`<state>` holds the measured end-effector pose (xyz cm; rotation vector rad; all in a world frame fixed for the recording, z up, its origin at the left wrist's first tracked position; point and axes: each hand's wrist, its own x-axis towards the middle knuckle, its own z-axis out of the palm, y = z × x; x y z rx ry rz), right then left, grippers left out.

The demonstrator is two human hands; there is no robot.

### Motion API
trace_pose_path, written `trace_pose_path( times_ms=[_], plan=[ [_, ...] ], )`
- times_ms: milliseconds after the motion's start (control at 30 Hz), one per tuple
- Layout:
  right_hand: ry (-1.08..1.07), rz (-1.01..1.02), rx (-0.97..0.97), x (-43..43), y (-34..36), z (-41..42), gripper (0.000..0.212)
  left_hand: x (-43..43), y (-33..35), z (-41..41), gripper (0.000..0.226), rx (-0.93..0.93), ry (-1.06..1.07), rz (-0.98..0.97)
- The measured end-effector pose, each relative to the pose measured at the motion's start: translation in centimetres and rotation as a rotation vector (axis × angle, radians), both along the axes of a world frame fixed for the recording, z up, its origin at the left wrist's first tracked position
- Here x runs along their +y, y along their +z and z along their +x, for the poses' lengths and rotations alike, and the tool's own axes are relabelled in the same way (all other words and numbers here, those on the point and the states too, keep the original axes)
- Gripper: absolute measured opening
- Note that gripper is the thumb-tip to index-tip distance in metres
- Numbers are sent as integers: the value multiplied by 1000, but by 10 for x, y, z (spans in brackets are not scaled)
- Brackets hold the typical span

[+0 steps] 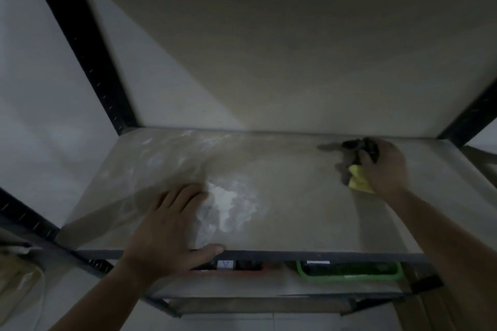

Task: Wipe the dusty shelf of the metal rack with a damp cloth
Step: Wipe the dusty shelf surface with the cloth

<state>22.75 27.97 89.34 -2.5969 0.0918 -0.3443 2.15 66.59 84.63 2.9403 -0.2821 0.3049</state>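
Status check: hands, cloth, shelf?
Left hand flat on shelf, beside white dust patch. Right hand gripping yellow cloth, far right. Nothing blocking.

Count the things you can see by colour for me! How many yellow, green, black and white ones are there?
Yellow: 1, the cloth held in the right hand.
Green: 1, the basket on the lower shelf.
Black: 1, a dark thing in the right hand; what it is, I cannot tell.
White: 1, the dust patch beside the left hand.
Total: 4

Yellow cloth (pixel 359 183), white dust patch (pixel 228 203), grey shelf (pixel 295 209), poss. green tray (pixel 349 271).
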Motion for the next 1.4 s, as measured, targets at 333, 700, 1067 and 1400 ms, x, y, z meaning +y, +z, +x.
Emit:
trace_pose_path(
  times_ms=[333,700,1067,1400],
  plan=[
    [256,-162,-5,117,-33,37,47,-1,4,-1,98,39,23,-7],
    [352,-50,-95,128,-7,39,29,65,13,-37,82,-13,140,-76],
    [859,96,17,277,-10,-21,22,77,-1,-42,56,-145,417,-141],
    [457,-201,-73,255,-25,47,17,80,-3,-37,40,-218,409,-110]
  ],
)
